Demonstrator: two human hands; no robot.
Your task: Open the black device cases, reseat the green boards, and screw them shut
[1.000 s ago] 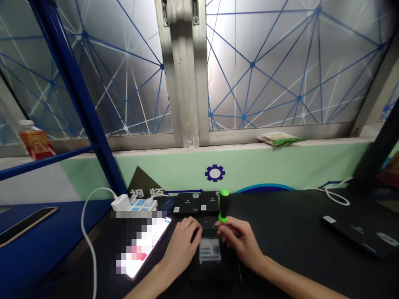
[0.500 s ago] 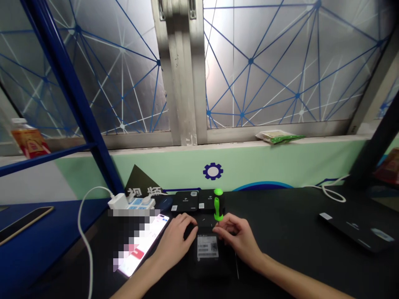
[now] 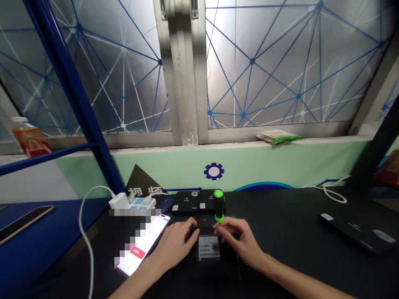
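Note:
A black box-shaped device [image 3: 208, 265] with a white printed label lies in front of me on the table. My left hand [image 3: 181, 240] rests at its far left corner, fingers curled and thumb against the edge, holding it. Over the far right corner stands a screwdriver [image 3: 220, 206], upright, with a black and bright green handle. The fingers of my right hand [image 3: 233, 233] are pinched around its shaft just below the handle. Its tip is hidden by the fingers. Tiny light slivers, perhaps screws [image 3: 205, 219], lie just beyond the device.
A lit phone [image 3: 145, 245] lies left of my left hand, near a power strip [image 3: 141, 203] with a white cable [image 3: 84, 232]. Two black devices [image 3: 186, 201] sit at the back. Another black device [image 3: 355, 232] lies at right. A thin rod [image 3: 238, 268] lies beside my right wrist.
The screwdriver handle has turned, showing its black side where a green side faced me. My right fingers have shifted slightly around the shaft. The left hand stays at the device's corner.

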